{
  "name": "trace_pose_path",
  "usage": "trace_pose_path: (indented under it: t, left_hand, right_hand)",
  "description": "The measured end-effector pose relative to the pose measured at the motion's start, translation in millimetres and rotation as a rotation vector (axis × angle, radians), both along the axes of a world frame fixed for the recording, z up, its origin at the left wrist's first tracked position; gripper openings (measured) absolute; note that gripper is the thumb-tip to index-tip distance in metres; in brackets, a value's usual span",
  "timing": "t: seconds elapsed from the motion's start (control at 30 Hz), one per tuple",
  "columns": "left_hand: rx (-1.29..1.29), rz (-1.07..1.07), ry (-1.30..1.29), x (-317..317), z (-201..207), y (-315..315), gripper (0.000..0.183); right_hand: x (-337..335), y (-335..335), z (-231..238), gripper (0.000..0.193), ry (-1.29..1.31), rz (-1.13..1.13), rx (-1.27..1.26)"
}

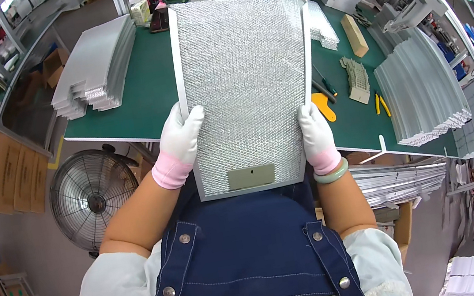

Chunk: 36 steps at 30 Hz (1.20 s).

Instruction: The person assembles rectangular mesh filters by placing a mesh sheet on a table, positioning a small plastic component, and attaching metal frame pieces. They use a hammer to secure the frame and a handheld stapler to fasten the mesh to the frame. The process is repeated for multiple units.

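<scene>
Between my hands I hold a silvery metal mesh filter panel [245,84], tilted over the near table edge. Pale metal rails run along its left, right and near sides; its far mesh edge looks ragged and has no rail that I can see. The right rail reaches on past the mesh. Near the bottom sits a small grey plate [252,176] with a dark slot. My left hand [179,133], in a white glove with a pink cuff, grips the left rail. Gloved the same way, my right hand [319,135] is closed on the right rail.
On the green table [156,68] lie stacked mesh sheets [94,65] at left and a taller stack [423,90] at right. A wooden block [354,35], grey clips [356,79], yellow-handled pliers [381,105] and an orange scraper [323,107] lie right of the panel. A floor fan [95,198] stands left.
</scene>
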<state>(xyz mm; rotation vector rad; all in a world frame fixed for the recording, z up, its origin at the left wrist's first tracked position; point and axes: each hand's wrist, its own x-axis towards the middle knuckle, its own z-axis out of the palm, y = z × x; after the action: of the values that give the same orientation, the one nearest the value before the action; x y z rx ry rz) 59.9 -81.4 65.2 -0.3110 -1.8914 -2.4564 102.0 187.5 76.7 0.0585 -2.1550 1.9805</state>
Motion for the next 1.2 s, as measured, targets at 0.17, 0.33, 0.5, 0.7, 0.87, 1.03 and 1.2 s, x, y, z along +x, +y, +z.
trace_pose_path:
  t: [0.17,0.33,0.5,0.7,0.87,1.03,1.2]
  left_hand:
    - [0.158,0.032,0.071,2,-8,16,0.024]
    - [-0.104,0.133,0.09,-6,-8,20,0.03]
    - [0.048,0.117,0.162,-30,50,-5,0.027]
    - [-0.023,0.124,0.34,-36,82,-5,0.018]
    - [0.188,0.15,0.271,-23,69,18,0.028]
    - [-0.86,-0.667,-0.077,50,27,-8,0.036]
    - [-0.864,-1.066,0.024,45,93,-56,0.037]
  right_hand:
    - [-16,15,21,0.034,0.048,-0.053,0.183]
    - [-12,20,38,0.038,0.089,-0.071,0.432]
    - [-4,-1,19,0.043,0.215,-0.053,0.347]
    - [-13,-10,24,0.034,0.285,-0.058,0.088]
    - [-38,34,92,0.032,-0.037,0.046,0.264]
    - [-49,80,122,0.036,-0.304,0.404,0.755]
    - [-20,53,107,0.038,-0.284,0.407,1.051]
